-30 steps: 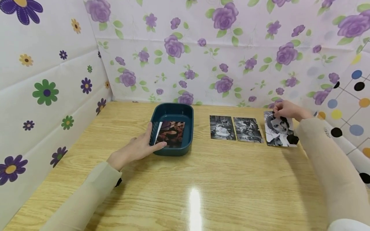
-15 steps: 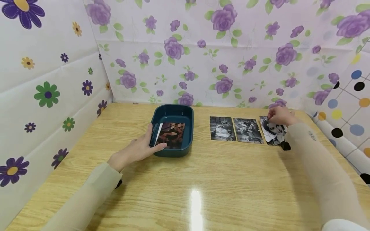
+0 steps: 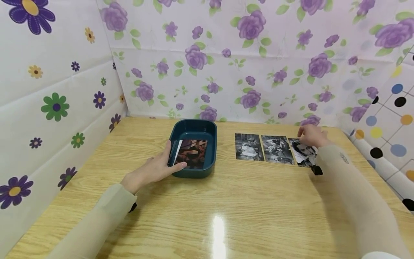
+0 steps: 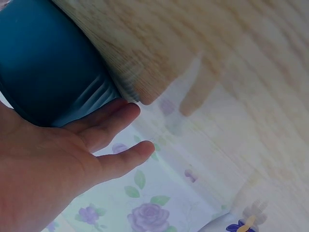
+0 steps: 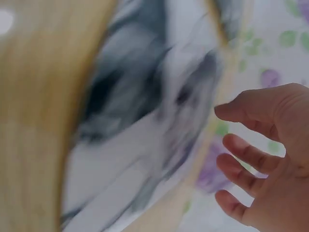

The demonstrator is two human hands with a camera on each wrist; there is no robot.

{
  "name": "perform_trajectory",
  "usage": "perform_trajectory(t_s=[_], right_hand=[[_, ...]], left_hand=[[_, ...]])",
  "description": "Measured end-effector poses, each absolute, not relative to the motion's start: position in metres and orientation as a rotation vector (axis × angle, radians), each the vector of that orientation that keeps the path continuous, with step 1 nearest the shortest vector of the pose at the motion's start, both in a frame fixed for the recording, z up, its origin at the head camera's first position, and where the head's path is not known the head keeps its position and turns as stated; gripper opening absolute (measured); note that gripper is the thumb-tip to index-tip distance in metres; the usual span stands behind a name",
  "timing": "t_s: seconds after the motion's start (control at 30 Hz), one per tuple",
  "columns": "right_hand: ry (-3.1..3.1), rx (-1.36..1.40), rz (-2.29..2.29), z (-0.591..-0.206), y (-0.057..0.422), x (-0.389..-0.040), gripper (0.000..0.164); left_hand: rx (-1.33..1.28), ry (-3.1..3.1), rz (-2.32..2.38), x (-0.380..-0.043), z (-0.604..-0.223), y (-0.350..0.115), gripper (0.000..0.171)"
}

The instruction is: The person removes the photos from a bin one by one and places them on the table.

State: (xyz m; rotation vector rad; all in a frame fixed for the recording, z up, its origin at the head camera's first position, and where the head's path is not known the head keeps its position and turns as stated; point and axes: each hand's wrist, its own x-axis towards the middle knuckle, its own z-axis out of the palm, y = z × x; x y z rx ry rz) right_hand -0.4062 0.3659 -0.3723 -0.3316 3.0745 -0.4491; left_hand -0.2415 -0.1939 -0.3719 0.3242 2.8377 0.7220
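Note:
My left hand [image 3: 153, 167] rests against the left side of a dark blue rectangular tray [image 3: 211, 144], its fingers along the outside wall and its thumb over the near rim. Inside the tray lies a dark reddish photo [image 3: 191, 156] with a white edge showing beneath it. At the right, my right hand [image 3: 312, 136] pinches the top edge of a black-and-white portrait photo [image 3: 300, 154], thumb tip [image 5: 224, 111] right at that edge in the right wrist view. The portrait lies at the right end of a row, beside two other black-and-white photos, partly covered by the hand and wrist.
The middle photo [image 3: 277, 149] and the left photo [image 3: 249, 147] of the row lie side by side on the wooden table [image 3: 181, 212]. Flower-patterned sheets [image 3: 223, 72] stand behind and at the left, a dotted sheet [image 3: 388, 133] at the right.
My right hand has brought the portrait photo leftward and lowered its raised top edge to the table next to the middle photo. The left hand stays at the tray.

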Motion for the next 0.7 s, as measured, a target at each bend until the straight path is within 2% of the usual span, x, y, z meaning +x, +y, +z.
perform_trajectory(t_s=[0.2, 0.4, 0.7], right_hand=[[3.009, -0.463, -0.809, -0.353, 0.316, -0.414, 0.020], [2.818, -0.583, -1.145, -0.326, 0.238, -0.408, 0.018], [2.423, -0.833, -1.392, -0.314, 0.127, -0.400, 0.020]], left_hand=[[0.312, 2.834, 0.700, -0.240, -0.372, -0.195, 0.113], [0.311, 2.845, 0.690, -0.242, -0.372, -0.194, 0.113], [0.328, 2.841, 0.714, -0.243, -0.373, -0.194, 0.112]])
